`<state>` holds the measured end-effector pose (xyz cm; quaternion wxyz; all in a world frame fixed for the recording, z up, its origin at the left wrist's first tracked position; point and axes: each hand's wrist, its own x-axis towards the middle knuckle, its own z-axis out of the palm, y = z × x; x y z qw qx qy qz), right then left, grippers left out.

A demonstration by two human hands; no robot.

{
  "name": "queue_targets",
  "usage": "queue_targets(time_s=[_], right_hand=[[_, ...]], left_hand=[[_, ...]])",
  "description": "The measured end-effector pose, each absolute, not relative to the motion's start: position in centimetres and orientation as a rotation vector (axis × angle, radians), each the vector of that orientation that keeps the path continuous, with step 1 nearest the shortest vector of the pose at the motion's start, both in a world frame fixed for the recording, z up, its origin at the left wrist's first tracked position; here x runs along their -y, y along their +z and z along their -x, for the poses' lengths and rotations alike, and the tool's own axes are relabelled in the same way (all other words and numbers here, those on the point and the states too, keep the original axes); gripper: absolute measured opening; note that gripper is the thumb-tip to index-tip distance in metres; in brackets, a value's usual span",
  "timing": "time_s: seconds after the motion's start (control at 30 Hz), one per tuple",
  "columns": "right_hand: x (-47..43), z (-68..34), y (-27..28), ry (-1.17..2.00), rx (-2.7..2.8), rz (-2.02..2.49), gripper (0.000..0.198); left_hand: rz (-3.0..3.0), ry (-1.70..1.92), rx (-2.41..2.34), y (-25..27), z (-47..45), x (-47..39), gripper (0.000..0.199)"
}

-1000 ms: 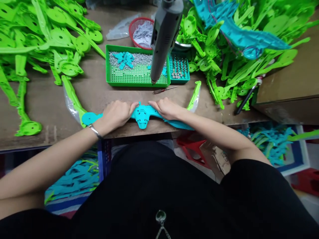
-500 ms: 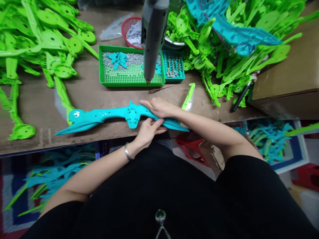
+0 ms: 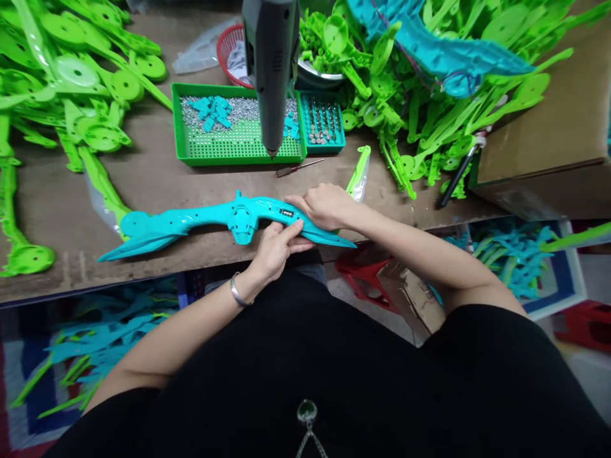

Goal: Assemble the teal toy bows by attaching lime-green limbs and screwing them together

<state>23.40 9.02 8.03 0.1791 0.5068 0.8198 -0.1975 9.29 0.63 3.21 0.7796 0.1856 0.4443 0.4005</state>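
A long turquoise plastic toy bow (image 3: 205,219) lies across the front of the bench, its pointed tips to left and right. My left hand (image 3: 275,249) is closed on its lower edge, right of the middle, with the thumb on top. My right hand (image 3: 329,207) is closed over the upper edge of the right limb; its fingertips are partly hidden. Between my hands a small slot with silvery cells (image 3: 286,212) shows in the bow's face. A green limb piece (image 3: 102,181) with clear film reaches to the bow's left end.
An electric screwdriver (image 3: 271,83) hangs over a green tray (image 3: 214,159) of screws and turquoise pieces. Beside it sit a small tray of button cells (image 3: 324,124) and a hand screwdriver (image 3: 291,170). Green parts (image 3: 95,73) are heaped left and right. A cardboard box (image 3: 539,121) stands right.
My right hand has shifted right along the bow, uncovering the slot with the cells. My left hand still grips the lower edge. The whole view has shifted slightly.
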Motion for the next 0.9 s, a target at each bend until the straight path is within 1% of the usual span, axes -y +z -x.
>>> queue_targets(time_s=[0.17, 0.33, 0.4, 0.47, 0.5, 0.57, 0.6, 0.63, 0.67, 0.73, 0.77, 0.8, 0.83, 0.9], right_hand=[[-9.2, -23.5, 6.9, -0.595, -2.351, -1.419, 0.078], [-8.3, -23.7, 7.2, -0.590, -2.378, -1.496, 0.071], [-7.5, -24.9, 7.6, -0.615, -2.511, -1.588, 0.064], [-6.5, -26.8, 7.8, -0.594, -2.714, -1.834, 0.056], [-5.8, -27.9, 7.6, -0.565, -2.765, -2.050, 0.053], [-4.3, -30.0, 6.9, -0.567, -2.619, -2.586, 0.052], [-3.6, -30.8, 6.4, -0.675, -2.458, -2.795, 0.052], [-2.9, -31.4, 5.8, -0.887, -2.297, -2.902, 0.053], [-2.3, -31.7, 5.2, -1.168, -2.165, -2.902, 0.055], [-1.6, -31.5, 4.1, -1.704, -2.048, -2.698, 0.059], [-1.5, -31.2, 3.8, -1.875, -2.070, -2.572, 0.061], [-1.5, -30.9, 3.6, -1.966, -2.135, -2.468, 0.064], [-1.7, -30.6, 3.5, -1.990, -2.221, -2.392, 0.067], [-2.0, -30.5, 3.7, -1.914, -2.390, -2.299, 0.072]], left_hand=[[-0.373, 0.849, -0.862, 3.4, -9.9, -0.3, 0.055], [-0.394, 0.879, -0.904, 3.4, -10.3, -0.2, 0.049], [-0.419, 0.873, -0.914, 3.4, -10.3, -0.3, 0.048], [-0.440, 0.874, -0.928, 3.4, -10.2, -0.4, 0.048], [-0.450, 0.871, -0.936, 3.4, -10.2, -0.4, 0.048], [-0.472, 0.854, -0.953, 3.4, -10.1, -0.4, 0.049], [-0.482, 0.844, -0.960, 3.5, -10.1, -0.4, 0.049], [-0.490, 0.835, -0.966, 3.5, -10.1, -0.4, 0.048], [-0.497, 0.826, -0.974, 3.6, -10.1, -0.3, 0.048], [-0.509, 0.809, -0.994, 3.8, -10.1, 0.0, 0.046], [-0.515, 0.795, -1.004, 3.9, -10.1, 0.1, 0.046], [-0.522, 0.778, -1.013, 4.0, -10.1, 0.3, 0.045], [-0.529, 0.760, -1.019, 4.1, -10.1, 0.4, 0.045], [-0.544, 0.733, -1.022, 4.2, -10.1, 0.7, 0.043]])
